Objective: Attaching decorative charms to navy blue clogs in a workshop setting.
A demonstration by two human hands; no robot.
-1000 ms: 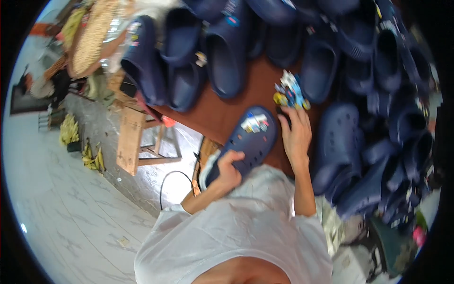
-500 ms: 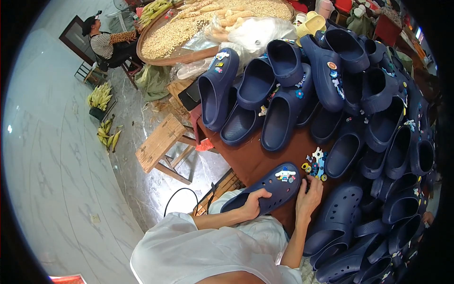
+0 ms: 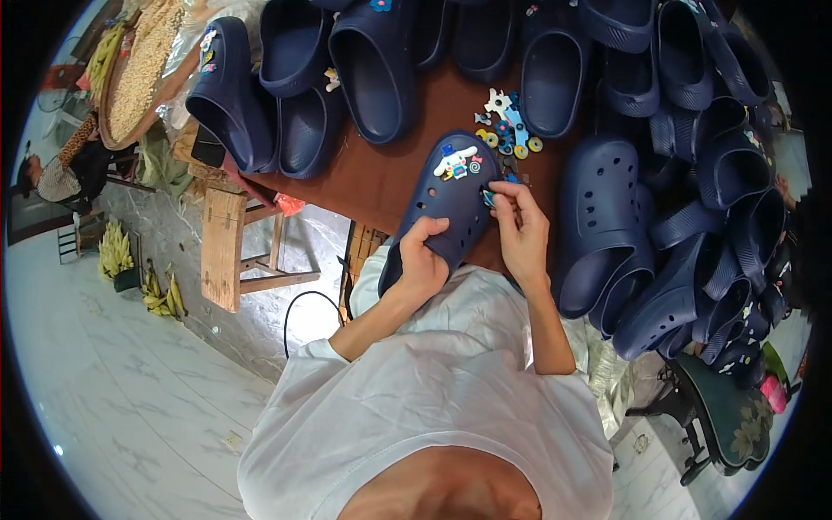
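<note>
Your left hand (image 3: 423, 260) is wrapped around the heel end of the navy clog (image 3: 451, 204), thumb on top and fingers curled under it, holding it over the near edge of the brown table (image 3: 364, 178), just ahead of your chest. Your right hand (image 3: 520, 227) is pinched shut at the clog's right rim, thumb and forefinger closed on what looks like a small charm, too small to tell for sure. Keep the left grip firm so the upper does not flex away, and press the piece straight down into its hole rather than at a slant; the white cartoon charm (image 3: 458, 161) already sits near the toe, so work clear of it. Spare charms (image 3: 511, 134) lie in a small cluster toward the table's middle, just beyond the toe. Compared with half a second ago, the view has swung closer over the table, and your right hand has come from beside the toe onto the clog's side.
</note>
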